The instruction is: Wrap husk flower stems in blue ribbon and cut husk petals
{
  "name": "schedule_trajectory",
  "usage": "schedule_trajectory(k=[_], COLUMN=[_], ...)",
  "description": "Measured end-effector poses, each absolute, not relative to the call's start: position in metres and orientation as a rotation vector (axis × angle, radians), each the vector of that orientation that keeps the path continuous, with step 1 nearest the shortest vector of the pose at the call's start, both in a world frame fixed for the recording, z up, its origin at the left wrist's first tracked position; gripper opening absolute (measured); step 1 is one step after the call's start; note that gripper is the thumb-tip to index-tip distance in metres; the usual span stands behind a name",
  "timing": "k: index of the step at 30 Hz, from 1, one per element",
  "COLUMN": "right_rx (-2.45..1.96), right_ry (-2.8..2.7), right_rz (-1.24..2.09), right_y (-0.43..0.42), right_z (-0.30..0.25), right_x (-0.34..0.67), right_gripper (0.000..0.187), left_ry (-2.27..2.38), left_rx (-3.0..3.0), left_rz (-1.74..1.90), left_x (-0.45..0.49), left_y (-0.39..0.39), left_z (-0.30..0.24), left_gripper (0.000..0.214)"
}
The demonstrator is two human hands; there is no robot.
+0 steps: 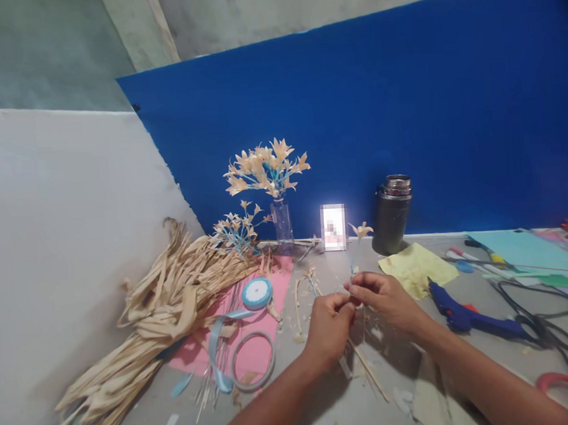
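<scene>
Between the thumb and fingers of my right hand (381,296) is the thin stem of a pale dried-leaf flower (361,230), which stands upright with its bloom above the fingers. Its stem looks light blue just over the fingertips. My left hand (332,327) is closed close beside, pinching at the lower end of the stem, where the fingers hide what they grip. Under the hands lie a thin straw-coloured stick (368,368) and scattered scraps. Behind the left hand rests another small dried flower (310,273).
To the left are a bundle of dried husk strips (184,306), a blue ribbon spool (257,293) and a tape ring (252,361) on pink paper. A flower-filled bottle (282,225) and black flask (393,216) stand behind. On the right lies a blue glue gun (475,316) with its cable.
</scene>
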State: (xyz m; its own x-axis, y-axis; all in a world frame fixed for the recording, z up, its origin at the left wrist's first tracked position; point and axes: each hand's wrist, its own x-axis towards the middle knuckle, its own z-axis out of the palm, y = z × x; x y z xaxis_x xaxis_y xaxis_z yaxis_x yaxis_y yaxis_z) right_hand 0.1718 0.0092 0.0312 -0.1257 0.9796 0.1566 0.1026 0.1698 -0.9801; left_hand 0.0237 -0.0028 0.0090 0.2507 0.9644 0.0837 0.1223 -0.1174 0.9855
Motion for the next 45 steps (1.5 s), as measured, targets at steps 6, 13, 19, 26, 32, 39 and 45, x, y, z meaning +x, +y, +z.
schedule_trajectory(k=[6, 13, 19, 26, 32, 39, 45], right_rx=[-1.211, -1.168, -1.352, -1.659, -1.755, -1.677, -1.535], right_ry=[-1.481, -1.585, -1.647, -2.212, -2.273, -2.151, -1.876], right_rz=[0.943, 0.994, 0.935, 0.691, 0.552, 0.566, 0.695], right_y=[0.009, 0.0, 0.008, 0.024, 0.023, 0.039, 0.048], right_z=[0.031, 0.037, 0.035, 0.027, 0.009, 0.01, 0.017], right_x=[0.174, 0.164, 0.173, 0.139, 0.104, 0.126, 0.146], right_gripper=[0.03, 0.028, 0.03, 0.027, 0.004, 0.017, 0.016], left_ry=[1.088, 0.929, 0.979, 1.064, 1.077, 1.03, 1.159], left_rx=[1.347, 1.162, 1.059, 1.148, 1.177, 1.14, 1.189], left_rz=[1.114, 1.28, 1.67, 1.752, 1.733, 1.738, 1.707], left_x=[0.016, 0.014, -0.011, -0.029, -0.028, -0.027, -0.026], left_y=[0.007, 0.006, 0.031, 0.045, 0.045, 0.044, 0.042], left_z=[0.02, 0.028, 0.042, 0.044, 0.038, 0.038, 0.037], left_gripper=[0.014, 0.021, 0.021, 0.02, 0.021, 0.019, 0.016])
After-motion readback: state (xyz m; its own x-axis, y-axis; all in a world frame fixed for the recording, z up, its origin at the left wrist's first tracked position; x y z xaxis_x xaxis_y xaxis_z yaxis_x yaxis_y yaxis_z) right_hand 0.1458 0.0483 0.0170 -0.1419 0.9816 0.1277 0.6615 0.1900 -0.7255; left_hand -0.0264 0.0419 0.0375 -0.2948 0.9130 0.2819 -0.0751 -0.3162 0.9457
